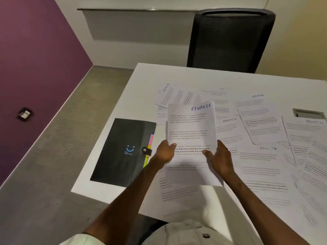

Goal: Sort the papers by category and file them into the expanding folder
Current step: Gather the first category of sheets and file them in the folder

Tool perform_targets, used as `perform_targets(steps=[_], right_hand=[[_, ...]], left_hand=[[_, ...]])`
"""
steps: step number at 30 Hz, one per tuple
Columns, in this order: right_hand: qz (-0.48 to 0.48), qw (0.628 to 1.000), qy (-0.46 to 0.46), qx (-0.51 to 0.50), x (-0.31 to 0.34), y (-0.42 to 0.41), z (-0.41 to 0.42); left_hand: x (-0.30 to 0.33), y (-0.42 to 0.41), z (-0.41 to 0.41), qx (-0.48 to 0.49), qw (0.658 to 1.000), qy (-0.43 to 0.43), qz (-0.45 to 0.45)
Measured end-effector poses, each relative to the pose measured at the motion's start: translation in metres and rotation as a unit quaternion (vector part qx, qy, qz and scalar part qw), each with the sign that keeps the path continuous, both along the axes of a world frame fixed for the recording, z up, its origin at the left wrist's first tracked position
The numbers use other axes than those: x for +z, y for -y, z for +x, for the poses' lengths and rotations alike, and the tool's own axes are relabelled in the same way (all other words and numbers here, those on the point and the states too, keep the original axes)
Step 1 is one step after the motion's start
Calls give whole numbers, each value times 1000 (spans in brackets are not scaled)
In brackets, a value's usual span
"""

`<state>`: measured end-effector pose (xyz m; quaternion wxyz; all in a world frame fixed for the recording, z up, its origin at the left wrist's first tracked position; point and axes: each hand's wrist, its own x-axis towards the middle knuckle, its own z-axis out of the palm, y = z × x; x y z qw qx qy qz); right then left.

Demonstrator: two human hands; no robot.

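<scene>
Now, step: sorting; white printed sheet headed FINANCE (192, 131) lifted above scattered white papers (261, 160).
Grip: left hand (164, 152), right hand (218, 157) pinch its edges.
Next: probably unclasp closed black expanding folder (122, 151), lying left.

A white table (109, 181) carries a closed black expanding folder (122, 152) near its left edge, coloured tabs showing along the folder's right side. Printed papers (261, 167), several headed in handwriting, lie overlapping from the middle to the right edge.
</scene>
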<state>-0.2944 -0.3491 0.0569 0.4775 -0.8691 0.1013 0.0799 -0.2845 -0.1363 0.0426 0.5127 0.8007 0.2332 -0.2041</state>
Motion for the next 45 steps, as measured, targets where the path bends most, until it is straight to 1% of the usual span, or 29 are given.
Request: perform_targets(steps=[2, 3, 4, 5, 6, 8, 9, 12, 13, 15, 17, 19, 22, 27, 32, 38, 42, 45], right_hand=[[-2, 1000, -14, -2, -3, -13, -2], [2, 1000, -19, -13, -5, -17, -4], [11, 999, -22, -29, -7, -20, -7], [20, 998, -25, -47, -7, -22, -11], [27, 997, -27, -67, -6, -24, -14], [25, 994, -33, -99, -5, -25, -21], [19, 993, -35, -108, -6, -25, -24], [-3, 992, -40, -122, -10, -22, -32], [-6, 991, -39, -125, -11, -21, -33], [-8, 990, -34, -133, -12, -21, -35], [-15, 990, -32, -136, -12, -22, -37], [-20, 990, -35, -134, -11, -24, -39], [-25, 990, -41, -130, -14, -26, -41], [-30, 991, -43, -123, -11, -26, -40], [-27, 991, -51, -122, -13, -27, -37], [-23, 992, -55, -115, -19, -30, -34], [-23, 991, -61, -113, -20, -30, -33], [-28, 992, -58, -105, -20, -28, -31]], left_hand=[[-11, -23, -2, 6, 999, 17, -38], [-15, -34, -2, 29, 998, 35, -46], [-21, -47, -1, 67, 996, 53, -35], [-28, -61, 0, 105, 992, 67, -2], [-38, -75, -1, 130, 988, 70, 51], [-54, -100, -4, 147, 974, 60, 158], [-60, -109, -7, 148, 970, 55, 186], [-67, -124, -16, 122, 974, 31, 191], [-67, -127, -18, 109, 972, 31, 208], [-78, -133, -24, 74, 960, 36, 269], [-86, -133, -27, 49, 947, 15, 317], [-88, -129, -28, 55, 942, -4, 332], [-89, -122, -26, 35, 934, -5, 355], [-97, -124, -21, -10, 935, -34, 353], [-95, -123, -15, -3, 938, -31, 344], [-96, -126, -12, -3, 927, -32, 374], [-94, -126, -11, -4, 926, -29, 375], [-93, -124, -13, -23, 917, -18, 398]])
